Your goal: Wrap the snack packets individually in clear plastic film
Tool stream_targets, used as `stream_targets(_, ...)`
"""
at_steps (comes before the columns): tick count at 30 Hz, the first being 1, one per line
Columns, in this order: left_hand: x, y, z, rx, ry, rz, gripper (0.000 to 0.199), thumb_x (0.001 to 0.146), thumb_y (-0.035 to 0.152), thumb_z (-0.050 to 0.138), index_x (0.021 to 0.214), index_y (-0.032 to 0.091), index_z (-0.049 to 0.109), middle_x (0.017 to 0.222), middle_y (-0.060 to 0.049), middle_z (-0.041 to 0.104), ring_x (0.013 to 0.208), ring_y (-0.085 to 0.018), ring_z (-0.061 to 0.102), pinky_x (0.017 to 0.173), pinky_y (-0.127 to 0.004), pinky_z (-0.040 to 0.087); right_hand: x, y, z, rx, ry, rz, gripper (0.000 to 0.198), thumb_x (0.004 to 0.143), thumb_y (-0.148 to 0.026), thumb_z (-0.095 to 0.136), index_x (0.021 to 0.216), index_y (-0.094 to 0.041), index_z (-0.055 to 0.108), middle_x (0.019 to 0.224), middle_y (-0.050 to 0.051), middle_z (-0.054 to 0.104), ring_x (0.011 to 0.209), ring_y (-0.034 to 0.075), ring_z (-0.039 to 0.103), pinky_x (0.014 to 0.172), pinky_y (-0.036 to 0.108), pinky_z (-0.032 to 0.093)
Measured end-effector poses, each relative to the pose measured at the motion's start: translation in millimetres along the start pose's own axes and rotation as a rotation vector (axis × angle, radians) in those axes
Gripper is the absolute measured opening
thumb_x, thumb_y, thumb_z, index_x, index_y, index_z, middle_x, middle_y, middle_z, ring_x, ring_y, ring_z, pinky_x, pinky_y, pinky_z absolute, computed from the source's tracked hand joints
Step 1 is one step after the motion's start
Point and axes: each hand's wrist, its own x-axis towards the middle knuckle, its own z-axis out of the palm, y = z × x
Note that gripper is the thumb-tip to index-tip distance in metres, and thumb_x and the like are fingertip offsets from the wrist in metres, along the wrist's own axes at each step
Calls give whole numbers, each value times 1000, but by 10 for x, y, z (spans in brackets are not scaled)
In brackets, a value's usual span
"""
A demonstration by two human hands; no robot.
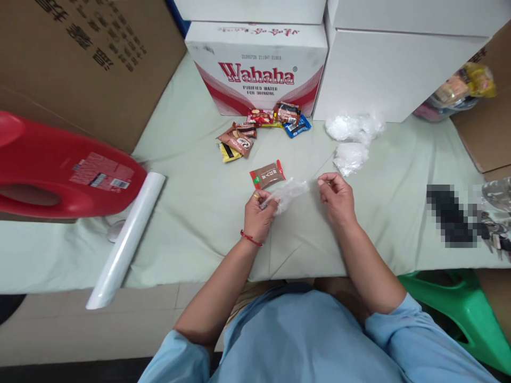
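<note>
My left hand [261,213] is closed on a crumpled clear plastic bag [290,192], which sticks out to the right of the fingers. Just right of the bag's end, my right hand [336,197] has its fingertips pinched together; whether something thin is between them is too small to make out. Right beyond the bag lies a brown sachet with red ends [267,174], flat on the cloth. Crumpled clear plastic [351,157] rests beyond my right hand, with more bunched plastic [355,127] behind it.
Several wrapped snacks [237,142] lie before a Wahaha water carton [259,69]. On the left are a red jug [72,165] and a white roll [125,242]. Keys [497,234] lie at the right; a green stool [459,303] stands below the table edge.
</note>
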Motion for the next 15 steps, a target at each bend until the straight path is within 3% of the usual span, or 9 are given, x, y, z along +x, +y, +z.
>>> stream_targets(3, -13, -5, 46, 113, 35, 140, 33, 76, 35, 82, 74, 22, 52, 68, 5, 50, 62, -10, 41, 60, -22, 36, -88, -119, 91, -157, -152, 39, 41, 90, -64, 68, 82, -23, 69, 73, 0, 59, 59, 12, 47, 53, 26, 37)
stream_targets(6, -21, 9, 89, 181, 24, 256, 31, 74, 33, 83, 71, 21, 55, 74, 3, 54, 71, -13, 48, 68, -24, 38, -144, -205, 252, -310, -299, 1, 35, 77, -54, 84, 92, -25, 73, 90, 3, 68, 79, 17, 59, 62, 26, 45)
stream_targets(9, -6, 28, 97, 122, 32, 268, 30, 76, 35, 83, 74, 21, 57, 76, 2, 55, 73, -13, 49, 69, -24, 39, -115, -190, 317, -341, -263, -12, 30, 70, -41, 88, 90, -25, 73, 83, 1, 67, 79, 17, 58, 66, 27, 46)
stream_targets(11, 23, 42, 82, -9, 68, 205, 31, 79, 39, 80, 75, 22, 54, 72, 4, 51, 67, -11, 44, 65, -23, 37, -103, -147, 280, -280, -222, 35, 22, 75, -40, 82, 84, -23, 72, 75, -1, 63, 71, 14, 54, 64, 27, 45)
stream_targets(15, 103, 85, 40, -321, 107, 63, 36, 77, 41, 79, 70, 21, 49, 68, 5, 44, 63, -10, 40, 61, -22, 37, -235, -61, 144, -100, -130, 180, 27, 73, -44, 84, 82, -22, 70, 72, -2, 58, 61, 11, 47, 56, 25, 42)
